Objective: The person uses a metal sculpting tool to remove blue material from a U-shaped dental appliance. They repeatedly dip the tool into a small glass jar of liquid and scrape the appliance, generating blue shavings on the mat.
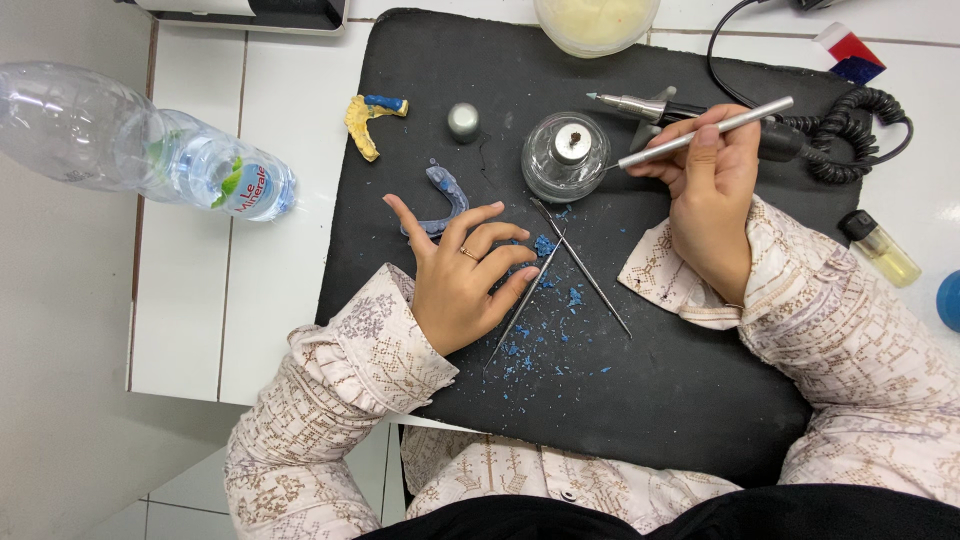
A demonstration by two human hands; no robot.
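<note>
Steadiness looks best here, the right hand (712,190) pinching the metal tool (705,132) with only its tip by the wick of the glass burner (565,157) at upper centre, while the left hand (465,275) rests half open, empty, fingertips beside the blue wax piece (445,195); any flame is hard to make out.

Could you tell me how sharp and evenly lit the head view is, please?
Head view: even, soft light, only faint shadows under the left hand and right hand; mat and blue shavings are sharp; glare on the plastic bottle and glass burner; edges bow slightly.
</note>
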